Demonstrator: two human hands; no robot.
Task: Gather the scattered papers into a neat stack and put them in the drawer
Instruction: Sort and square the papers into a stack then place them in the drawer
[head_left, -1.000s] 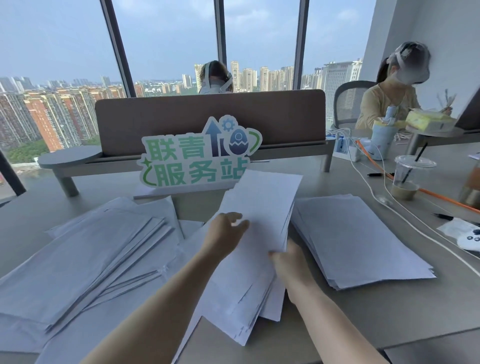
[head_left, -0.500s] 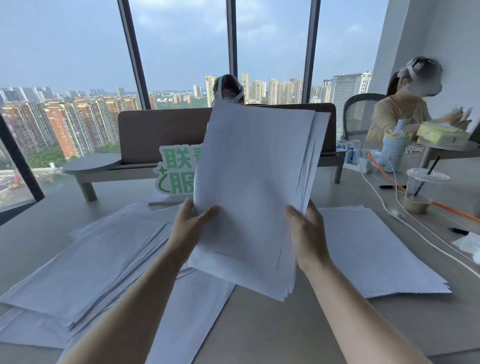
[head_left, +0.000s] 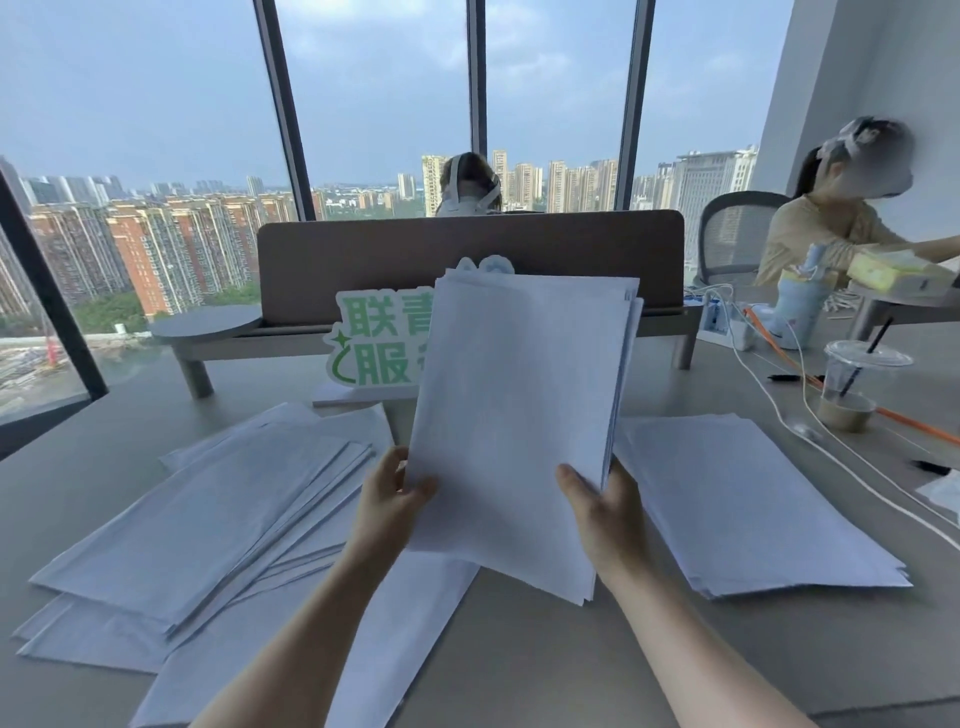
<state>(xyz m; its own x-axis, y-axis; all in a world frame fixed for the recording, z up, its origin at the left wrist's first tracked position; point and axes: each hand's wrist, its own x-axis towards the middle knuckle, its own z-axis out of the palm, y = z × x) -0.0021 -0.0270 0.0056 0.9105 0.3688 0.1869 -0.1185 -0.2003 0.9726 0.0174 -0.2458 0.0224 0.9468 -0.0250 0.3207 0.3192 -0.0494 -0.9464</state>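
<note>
I hold a bundle of white papers (head_left: 519, 415) nearly upright above the grey table (head_left: 545, 665). My left hand (head_left: 389, 504) grips its lower left edge with the thumb in front. At the lower right edge, my right hand (head_left: 602, 514) grips the bundle, thumb across the front sheet. A fanned spread of loose papers (head_left: 197, 525) lies on the table to the left. A fairly even stack of papers (head_left: 743, 504) lies flat to the right. One more sheet (head_left: 405, 623) lies under my left forearm. No drawer is in view.
A green and white sign (head_left: 374, 348) stands behind the held bundle, before a brown desk divider (head_left: 363, 265). A plastic cup with a straw (head_left: 852, 384), white and orange cables (head_left: 810, 415) and pens lie at right. Two people sit beyond the table.
The bundle went from lying flat on the table to being lifted upright. Since half a second ago it has come lower, and its edges look more even.
</note>
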